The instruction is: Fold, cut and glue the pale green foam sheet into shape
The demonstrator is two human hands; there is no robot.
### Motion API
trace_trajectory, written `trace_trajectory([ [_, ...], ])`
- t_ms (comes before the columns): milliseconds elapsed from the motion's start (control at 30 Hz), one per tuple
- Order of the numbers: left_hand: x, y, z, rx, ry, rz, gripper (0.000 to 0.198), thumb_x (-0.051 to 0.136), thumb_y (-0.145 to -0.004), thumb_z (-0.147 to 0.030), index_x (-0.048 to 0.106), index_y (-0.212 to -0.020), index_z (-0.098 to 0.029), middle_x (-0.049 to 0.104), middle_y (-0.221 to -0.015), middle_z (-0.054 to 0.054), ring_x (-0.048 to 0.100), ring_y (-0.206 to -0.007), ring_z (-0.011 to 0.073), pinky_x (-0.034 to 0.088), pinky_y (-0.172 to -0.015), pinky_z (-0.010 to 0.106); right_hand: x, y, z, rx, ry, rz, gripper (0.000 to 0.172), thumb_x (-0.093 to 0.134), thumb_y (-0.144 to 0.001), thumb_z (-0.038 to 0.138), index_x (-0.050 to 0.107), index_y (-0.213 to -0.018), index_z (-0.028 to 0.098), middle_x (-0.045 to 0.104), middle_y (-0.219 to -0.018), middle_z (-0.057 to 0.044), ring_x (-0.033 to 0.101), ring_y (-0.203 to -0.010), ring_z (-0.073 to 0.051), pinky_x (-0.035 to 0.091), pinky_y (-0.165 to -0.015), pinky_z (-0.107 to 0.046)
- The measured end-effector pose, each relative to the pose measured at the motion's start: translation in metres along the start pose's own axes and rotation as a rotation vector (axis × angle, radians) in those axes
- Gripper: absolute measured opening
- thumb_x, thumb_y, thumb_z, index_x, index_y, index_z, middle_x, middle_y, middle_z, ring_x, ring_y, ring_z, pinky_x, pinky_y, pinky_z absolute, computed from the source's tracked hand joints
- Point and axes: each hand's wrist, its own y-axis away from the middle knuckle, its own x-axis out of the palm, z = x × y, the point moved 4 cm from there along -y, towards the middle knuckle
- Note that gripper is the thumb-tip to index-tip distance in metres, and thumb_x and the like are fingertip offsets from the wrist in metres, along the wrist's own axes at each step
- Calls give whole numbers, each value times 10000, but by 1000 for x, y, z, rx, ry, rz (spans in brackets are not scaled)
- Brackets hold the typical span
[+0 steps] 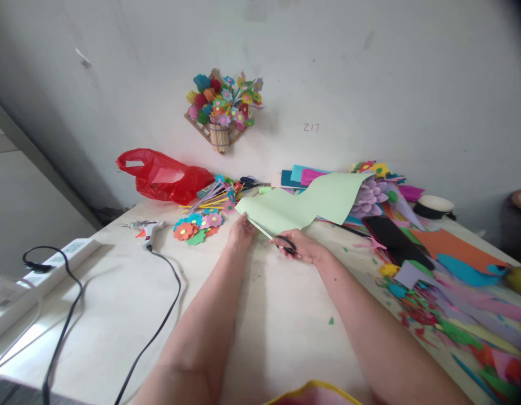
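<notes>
A large pale green craft sheet, curled at its far right side, is raised over the middle of the table. My left hand pinches its near left corner. In my right hand is a pair of scissors with black handles, my fingers closed round the loops. The blades point left along the sheet's near edge, where a narrow strip shows. How far the blades are apart I cannot make out.
Left lie a glue gun, its black cord and a power strip. Flower cutouts and a red plastic bag are behind. Rightward are a phone, colored scraps and a tape roll. A flower basket hangs on the wall.
</notes>
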Motion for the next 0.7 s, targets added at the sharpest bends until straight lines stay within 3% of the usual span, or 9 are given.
trace_trajectory([
  [333, 1, 1, 0, -6, 20, -29, 130, 475, -766, -114, 563, -862, -117, 625, -618, 21, 605, -553, 113, 512, -622, 242, -2, 2, -2, 28, 2, 26, 305, 560, -706, 425, 537, -770, 127, 505, -477, 48, 382, -315, -24, 152, -265, -151],
  [700, 1, 1, 2, 4, -18, 20, 80, 476, -762, -114, 551, -790, -119, 624, -630, 32, 608, -578, 122, 514, -587, 240, 0, 0, -1, -16, -9, 34, 318, 555, -718, 432, 531, -819, 131, 513, -488, 46, 411, -311, -33, 176, -239, -141],
])
